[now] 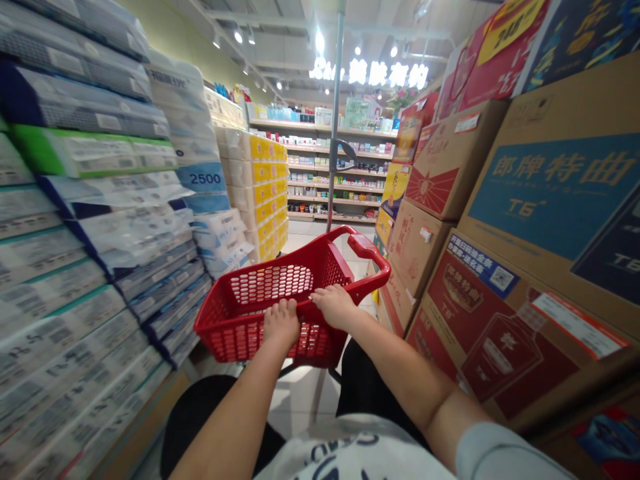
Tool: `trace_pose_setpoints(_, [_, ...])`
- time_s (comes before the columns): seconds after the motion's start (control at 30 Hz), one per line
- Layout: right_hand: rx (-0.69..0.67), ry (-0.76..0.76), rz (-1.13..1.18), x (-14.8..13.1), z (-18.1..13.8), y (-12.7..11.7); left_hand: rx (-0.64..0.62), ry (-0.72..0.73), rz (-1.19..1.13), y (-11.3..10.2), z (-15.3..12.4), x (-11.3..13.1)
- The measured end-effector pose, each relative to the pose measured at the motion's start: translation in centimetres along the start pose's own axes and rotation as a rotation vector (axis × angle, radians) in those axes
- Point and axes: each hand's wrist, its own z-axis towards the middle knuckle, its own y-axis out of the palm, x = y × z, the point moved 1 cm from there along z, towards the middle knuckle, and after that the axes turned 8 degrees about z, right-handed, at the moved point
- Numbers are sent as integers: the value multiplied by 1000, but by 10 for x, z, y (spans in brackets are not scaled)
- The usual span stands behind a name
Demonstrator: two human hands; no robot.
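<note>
A red plastic shopping cart [235,341] stands sideways in front of me, its handle [376,257] at the right end. My left hand [281,321] is closed over the middle of the cart's near rim, fingers curled over the edge. To its right, my right hand [333,305] grips the same rim, closer to the handle end. Both thumbs are largely hidden. Through the holes of the basket's far wall [280,283], light floor shows.
Packs of tissue paper [55,267] are stacked high on my left, with yellow-fronted packs [267,193] beyond. Cardboard cartons [550,167] line the right side. A metal pole [336,133] rises behind the cart, before shelves of small goods [310,160].
</note>
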Motion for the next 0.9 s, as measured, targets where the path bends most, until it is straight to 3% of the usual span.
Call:
trace_pose_setpoints(0.13, [-7,-83,19,4,-7,4,23,34,-5,2,-2,-3])
trace_pose_setpoints(0.33, [83,19,44,11,-15,-2,-4,-3,-6,0,-3,1])
trace_pose_setpoints(0.57, [22,46,47,14,-13,-9,-8,26,-37,-2,-4,0])
trace_pose_setpoints(0.73, [43,123,-8,6,-15,-8,-15,-32,-54,-2,-2,4])
trace_pose_setpoints(0.9, [28,44,37,11,-17,-5,-39,5,-71,-3,-3,3])
